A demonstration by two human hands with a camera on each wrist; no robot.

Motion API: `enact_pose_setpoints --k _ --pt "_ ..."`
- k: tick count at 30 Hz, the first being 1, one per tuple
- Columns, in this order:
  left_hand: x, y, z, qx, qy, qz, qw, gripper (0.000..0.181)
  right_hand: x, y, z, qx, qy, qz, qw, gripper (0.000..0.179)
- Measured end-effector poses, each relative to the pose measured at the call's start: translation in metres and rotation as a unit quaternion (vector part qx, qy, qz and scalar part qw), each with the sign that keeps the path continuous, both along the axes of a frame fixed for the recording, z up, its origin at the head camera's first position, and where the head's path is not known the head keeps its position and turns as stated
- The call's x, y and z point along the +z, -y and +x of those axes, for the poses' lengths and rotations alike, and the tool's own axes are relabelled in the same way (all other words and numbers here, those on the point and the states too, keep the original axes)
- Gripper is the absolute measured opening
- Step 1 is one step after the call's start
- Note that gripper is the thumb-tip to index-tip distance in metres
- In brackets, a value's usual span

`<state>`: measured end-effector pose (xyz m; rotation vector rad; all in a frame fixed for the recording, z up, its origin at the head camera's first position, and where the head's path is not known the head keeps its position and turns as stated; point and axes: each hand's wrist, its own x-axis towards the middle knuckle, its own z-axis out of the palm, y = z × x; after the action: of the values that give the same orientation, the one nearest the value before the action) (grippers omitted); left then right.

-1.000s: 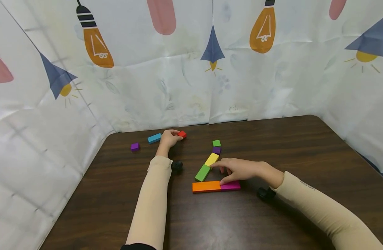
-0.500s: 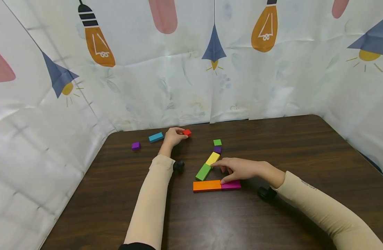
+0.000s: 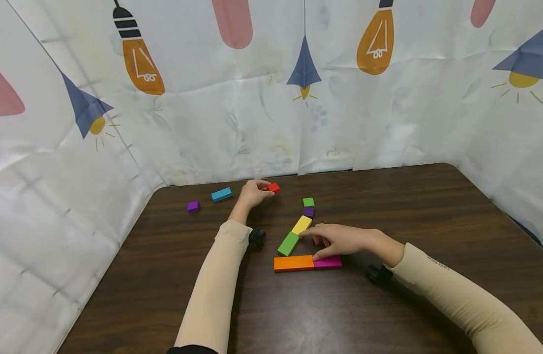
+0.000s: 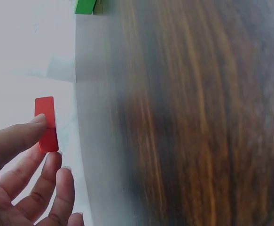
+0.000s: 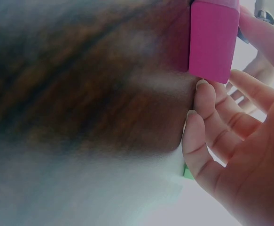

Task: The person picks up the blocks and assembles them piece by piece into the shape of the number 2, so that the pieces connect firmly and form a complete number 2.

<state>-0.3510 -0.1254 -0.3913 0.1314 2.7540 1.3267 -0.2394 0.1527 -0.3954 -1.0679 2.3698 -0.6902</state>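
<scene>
My left hand [image 3: 254,193] pinches a small red block [image 3: 274,188] near the far edge of the table. In the left wrist view, the thumb presses on one face of that red block [image 4: 49,139]. My right hand [image 3: 340,239] rests with its thumb at the joint between an orange block [image 3: 293,263] and a magenta block [image 3: 328,263]. Its index fingertip touches where a green block [image 3: 289,244] meets a yellow block [image 3: 302,224]. Beyond the yellow one lie a dark purple cube [image 3: 308,212] and a small green cube [image 3: 308,202], in a curving line.
To the left of my left hand lie a blue block [image 3: 221,194] and a purple cube [image 3: 193,206]. The dark wooden table [image 3: 408,206] is backed by a white printed cloth [image 3: 254,128] on its far and left sides.
My left hand has moved right along the far edge, carrying the red block. The right hand keeps its place, and the other blocks lie as before.
</scene>
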Motion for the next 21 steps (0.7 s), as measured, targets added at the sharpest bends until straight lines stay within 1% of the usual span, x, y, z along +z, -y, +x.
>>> enact_pose_setpoints --k 5,11,15,21 --pt "0.000 -0.006 0.002 -0.003 0.000 -0.005 1.0000 0.039 -0.003 -0.001 -0.002 0.001 0.000 -0.003 1.0000 0.066" --pt "0.001 -0.013 0.003 -0.013 0.001 -0.011 0.9999 0.038 0.000 0.000 0.001 -0.001 0.004 -0.003 1.0000 0.065" --pt "0.001 -0.017 0.003 -0.024 -0.004 -0.018 0.9996 0.039 0.000 0.000 0.001 -0.001 0.001 -0.003 1.0000 0.064" --pt "0.003 -0.023 0.002 -0.028 -0.003 -0.020 0.9994 0.037 0.000 0.000 0.001 0.002 -0.004 -0.003 1.0000 0.063"
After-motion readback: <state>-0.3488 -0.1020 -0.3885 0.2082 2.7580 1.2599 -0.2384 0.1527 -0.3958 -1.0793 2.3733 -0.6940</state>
